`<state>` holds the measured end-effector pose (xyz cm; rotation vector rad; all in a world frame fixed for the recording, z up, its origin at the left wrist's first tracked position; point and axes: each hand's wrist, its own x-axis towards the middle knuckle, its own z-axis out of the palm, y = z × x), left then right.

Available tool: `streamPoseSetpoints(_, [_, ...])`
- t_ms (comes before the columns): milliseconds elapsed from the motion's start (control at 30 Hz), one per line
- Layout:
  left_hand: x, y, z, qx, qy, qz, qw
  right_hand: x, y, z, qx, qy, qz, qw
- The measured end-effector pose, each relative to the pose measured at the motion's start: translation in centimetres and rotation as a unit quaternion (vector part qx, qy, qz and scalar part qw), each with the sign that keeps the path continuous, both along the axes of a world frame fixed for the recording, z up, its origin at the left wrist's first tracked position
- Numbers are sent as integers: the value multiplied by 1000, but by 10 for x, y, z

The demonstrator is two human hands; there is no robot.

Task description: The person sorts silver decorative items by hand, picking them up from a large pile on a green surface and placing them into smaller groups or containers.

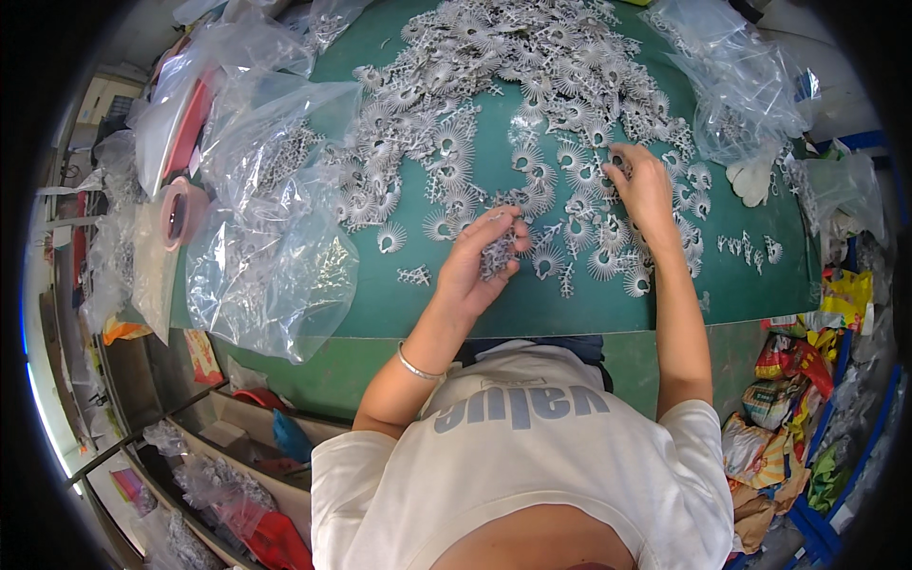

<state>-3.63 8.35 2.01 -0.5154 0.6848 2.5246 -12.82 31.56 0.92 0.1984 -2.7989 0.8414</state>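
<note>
My left hand (483, 255) is curled around a clump of small grey branched pieces (497, 256), held just above the table near its front edge. Further to the right, my right hand (642, 185) has its thumb and fingertips pinched around a small grey piece (619, 164), partly hidden by the fingers. Beneath and between the hands lie loose grey fan-shaped pieces (547, 259) with spiky rims, mixed with twig-like ones. A large heap of the same pieces (532, 43) covers the far middle of the table.
Clear plastic bags (275, 252) lie on the green table (399, 309) at left, beside a roll of pinkish tape (184, 214). More plastic bags (736, 81) and a white glove (750, 182) sit at far right. Colourful packages (788, 380) crowd the floor at right; an open drawer (237, 427) stands below left.
</note>
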Motion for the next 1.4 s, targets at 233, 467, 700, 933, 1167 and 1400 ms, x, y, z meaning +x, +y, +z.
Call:
streamPoseSetpoints(233, [1, 6, 1, 0, -12, 5, 1000, 7, 4, 2, 63, 1, 94, 994])
streamPoseSetpoints(467, [4, 4, 0, 10, -15, 10, 1000, 1, 14, -4, 1, 10, 70, 998])
streamPoseSetpoints(700, [7, 5, -3, 18, -23, 9, 1000, 9, 18, -4, -470, -251, -31, 846])
streamPoseSetpoints(933, [9, 14, -5, 27, -19, 24, 999, 42, -10, 20, -632, -389, 58, 668])
streamPoseSetpoints(1167, [14, 26, -4, 27, -66, 17, 997, 73, -30, 7, -796, -418, 63, 434])
streamPoseSetpoints(1400, [18, 21, -10, 57, -70, 11, 996, 96, 3, 18, -741, -481, 99, 458])
